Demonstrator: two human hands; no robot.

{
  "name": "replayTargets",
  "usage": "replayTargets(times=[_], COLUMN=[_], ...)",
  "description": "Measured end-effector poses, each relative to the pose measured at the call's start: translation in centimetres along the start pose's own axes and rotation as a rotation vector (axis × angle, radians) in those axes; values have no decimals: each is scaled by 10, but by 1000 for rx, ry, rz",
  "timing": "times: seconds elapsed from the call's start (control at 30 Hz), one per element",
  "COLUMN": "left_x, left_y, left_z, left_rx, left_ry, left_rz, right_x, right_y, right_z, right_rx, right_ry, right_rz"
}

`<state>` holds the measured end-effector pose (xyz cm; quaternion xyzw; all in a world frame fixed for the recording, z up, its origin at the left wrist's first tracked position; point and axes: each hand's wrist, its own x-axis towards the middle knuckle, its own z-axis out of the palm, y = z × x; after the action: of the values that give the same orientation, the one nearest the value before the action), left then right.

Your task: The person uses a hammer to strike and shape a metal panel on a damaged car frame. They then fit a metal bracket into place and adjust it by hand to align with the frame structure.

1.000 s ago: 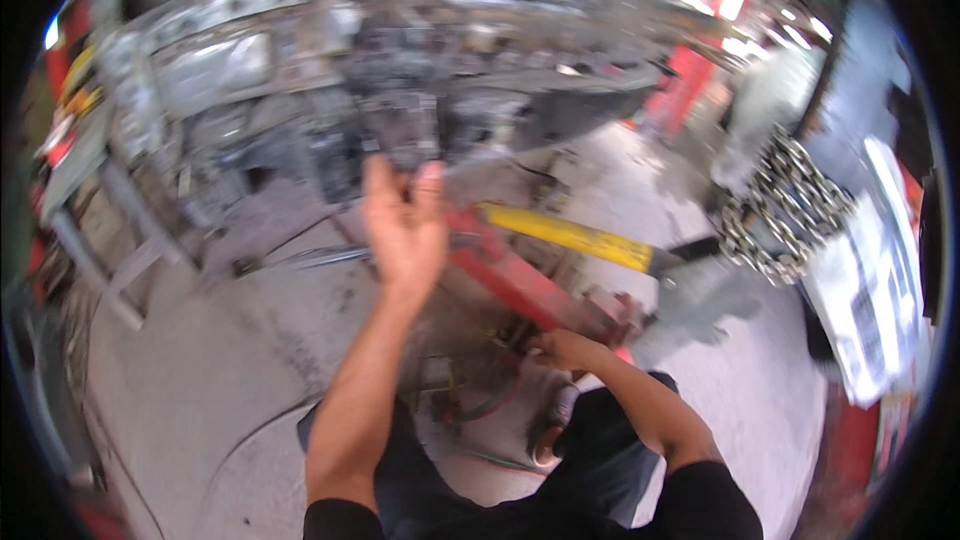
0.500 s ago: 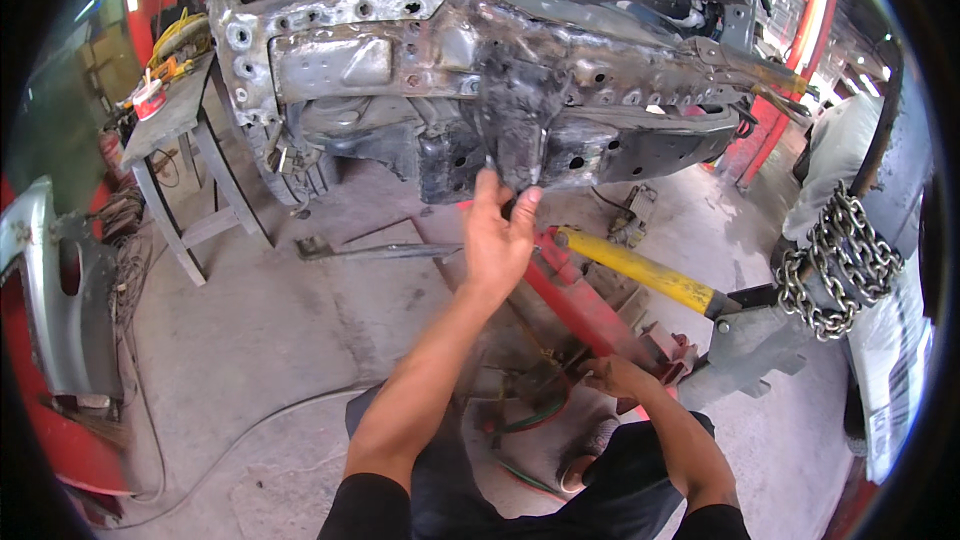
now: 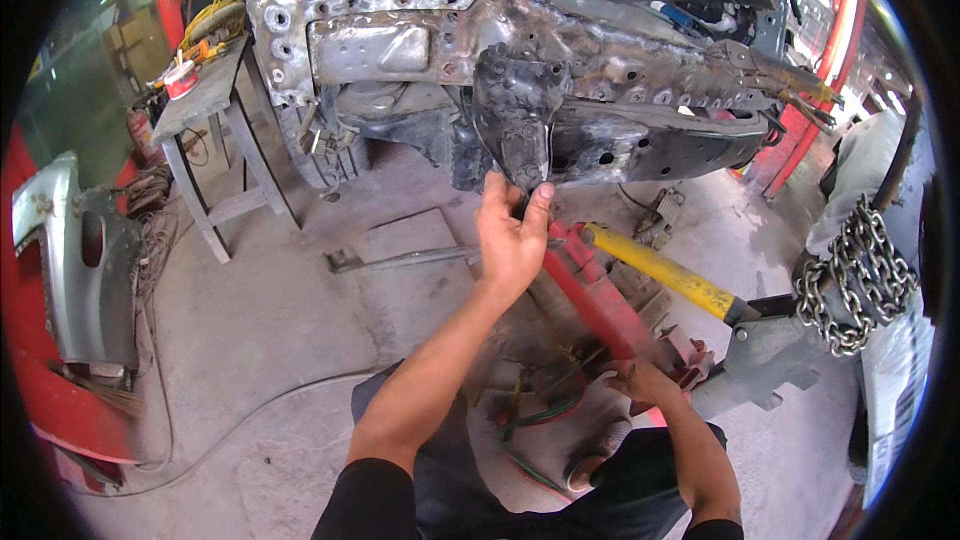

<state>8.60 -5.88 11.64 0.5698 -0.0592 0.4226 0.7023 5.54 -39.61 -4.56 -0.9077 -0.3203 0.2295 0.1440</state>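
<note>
My left hand [image 3: 514,225] has its fingers and thumb closed round the lower end of a black metal bracket [image 3: 518,110], which lies upright against the stripped, rusty car frame rail [image 3: 390,50]. Lower right, my right hand [image 3: 635,378] is curled beside the red steel arm [image 3: 590,295] and its fittings; what its fingers hold is too small to make out. A yellow cylinder [image 3: 670,270] slopes just above that red arm, beside a grey steel plate [image 3: 760,360] at the right.
A metal stand [image 3: 195,110] with tools stands upper left. A loose silver fender [image 3: 75,280] is at the left edge. A chain [image 3: 855,275] hangs at the right by red posts [image 3: 805,140]. A long metal bar [image 3: 395,258] and hoses [image 3: 270,405] lie on the floor.
The blurred view has steadied, and the scene has shifted rightward in it. My left hand has stayed at the bracket's lower end. My right hand remains by the red arm.
</note>
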Motion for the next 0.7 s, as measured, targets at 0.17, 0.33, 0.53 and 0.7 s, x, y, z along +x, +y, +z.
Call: replayTargets(times=[0.17,0.33,0.53,0.7], left_x=[9,16,31,40], left_y=[22,39,39,37], left_z=[-28,-43,-80,-104], left_rx=[-27,-20,2,1], left_ry=[-21,-17,53,57], left_rz=[-71,-23,9,8], right_x=[-1,1,8,1], right_y=[-3,14,-26,-25], right_z=[-5,5,-15,-15], right_rx=[47,-23,38,28], right_ry=[-3,78,59,86], right_rz=[47,-99,-8,-52])
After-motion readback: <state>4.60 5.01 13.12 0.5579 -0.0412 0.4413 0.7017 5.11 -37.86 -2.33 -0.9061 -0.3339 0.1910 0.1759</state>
